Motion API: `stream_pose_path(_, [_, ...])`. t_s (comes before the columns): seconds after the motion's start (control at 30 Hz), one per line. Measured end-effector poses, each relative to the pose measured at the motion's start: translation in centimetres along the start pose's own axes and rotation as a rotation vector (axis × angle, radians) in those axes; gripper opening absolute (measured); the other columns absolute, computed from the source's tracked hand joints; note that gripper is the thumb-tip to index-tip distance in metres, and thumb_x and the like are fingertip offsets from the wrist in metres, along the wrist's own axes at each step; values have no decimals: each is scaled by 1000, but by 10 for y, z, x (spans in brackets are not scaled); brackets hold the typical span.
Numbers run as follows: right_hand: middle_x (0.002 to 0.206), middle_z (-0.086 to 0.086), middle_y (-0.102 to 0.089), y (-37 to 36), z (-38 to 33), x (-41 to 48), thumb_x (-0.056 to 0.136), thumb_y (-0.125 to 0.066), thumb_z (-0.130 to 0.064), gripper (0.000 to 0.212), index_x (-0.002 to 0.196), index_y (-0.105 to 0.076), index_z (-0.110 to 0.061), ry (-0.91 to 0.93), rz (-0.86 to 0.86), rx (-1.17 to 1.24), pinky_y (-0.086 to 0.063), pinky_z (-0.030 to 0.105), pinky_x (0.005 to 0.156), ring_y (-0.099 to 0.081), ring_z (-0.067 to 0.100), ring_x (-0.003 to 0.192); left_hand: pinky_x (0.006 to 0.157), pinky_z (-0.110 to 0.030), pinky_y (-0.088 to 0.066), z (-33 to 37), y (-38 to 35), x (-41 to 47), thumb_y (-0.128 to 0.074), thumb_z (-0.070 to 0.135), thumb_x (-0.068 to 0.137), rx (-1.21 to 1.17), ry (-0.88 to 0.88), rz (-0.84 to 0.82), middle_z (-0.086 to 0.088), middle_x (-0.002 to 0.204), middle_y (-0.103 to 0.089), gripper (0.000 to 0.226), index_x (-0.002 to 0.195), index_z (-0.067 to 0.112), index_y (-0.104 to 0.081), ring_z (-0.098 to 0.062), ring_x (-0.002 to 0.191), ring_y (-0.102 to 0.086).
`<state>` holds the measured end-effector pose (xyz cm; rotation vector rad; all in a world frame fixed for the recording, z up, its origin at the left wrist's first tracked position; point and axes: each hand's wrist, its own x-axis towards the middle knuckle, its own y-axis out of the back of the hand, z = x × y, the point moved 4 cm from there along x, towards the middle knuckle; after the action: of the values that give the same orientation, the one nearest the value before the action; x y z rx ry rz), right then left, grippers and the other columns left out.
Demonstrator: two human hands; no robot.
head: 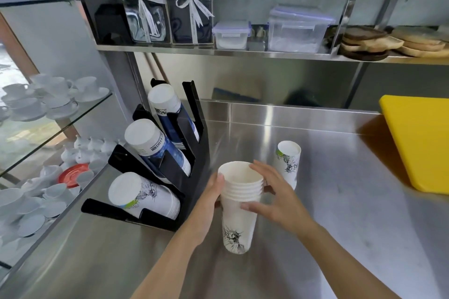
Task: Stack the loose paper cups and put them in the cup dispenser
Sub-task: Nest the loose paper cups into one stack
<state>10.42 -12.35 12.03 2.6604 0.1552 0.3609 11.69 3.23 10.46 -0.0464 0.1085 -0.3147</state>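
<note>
A stack of several white paper cups [237, 221] with a black drawing stands upright at the centre of the steel counter. My left hand [213, 192] grips the stack's left side just under the rims. On the right side my right hand [269, 194] curls around the stack, fingers over the top rim and thumb against the wall. One loose white cup [288, 162] stands upright just behind my right hand. To the left sits the black cup dispenser [192, 172], its three slanted slots each holding a lying row of cups, the nearest row white [136, 194].
A yellow board [418, 141] lies at the counter's right edge. Glass shelves with white porcelain cups and saucers [48, 102] stand at the left. The steel shelf above holds plastic boxes [296, 29], ribboned boxes and wooden plates.
</note>
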Motion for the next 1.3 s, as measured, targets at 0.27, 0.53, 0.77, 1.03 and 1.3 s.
stream_pose_path(0.27, [72, 2, -59, 43, -10, 15, 81, -53, -50, 46, 82, -57, -4, -208, 327, 277, -50, 18, 53, -60, 8, 58, 82, -19, -53, 30, -3, 18, -52, 20, 91, -111, -71, -170, 15, 119, -67, 39, 128, 32, -51, -4, 110, -62])
stream_pose_path(0.53, [69, 32, -65, 61, -5, 19, 95, -32, -46, 36, 93, -60, -23, -317, 295, 272, -56, 40, 48, -63, 42, 51, 76, -18, -53, 45, -28, 41, -82, 4, 65, 130, -223, -167, 15, 97, -72, 51, 105, 25, -60, -2, 95, -64])
stream_pose_path(0.77, [69, 27, -66, 79, -5, 28, 97, -30, -40, 40, 94, -60, -14, -281, 335, 295, -56, 47, 51, -62, 41, 49, 87, -28, -54, 56, -59, 73, -85, 23, 54, 93, -251, -143, -4, 116, -67, 75, 121, 16, -51, -18, 109, -63])
stream_pose_path(1.03, [86, 13, -67, 111, 3, 52, 98, -35, -16, 28, 96, -62, -24, -253, 439, 275, -55, 29, 47, -60, 13, 55, 81, -22, -53, 94, -85, 112, -83, 22, 55, 149, -384, -104, 11, 109, -67, 62, 105, 40, -52, -5, 101, -64])
stream_pose_path(1.3, [75, 6, -64, 127, 38, 61, 97, -36, -11, 25, 101, -60, -16, -345, 526, 284, -47, 22, 40, -55, 20, 57, 83, -20, -50, 77, -106, 148, -80, 26, 60, 167, -266, -163, 5, 117, -64, 60, 110, 34, -48, -7, 105, -62])
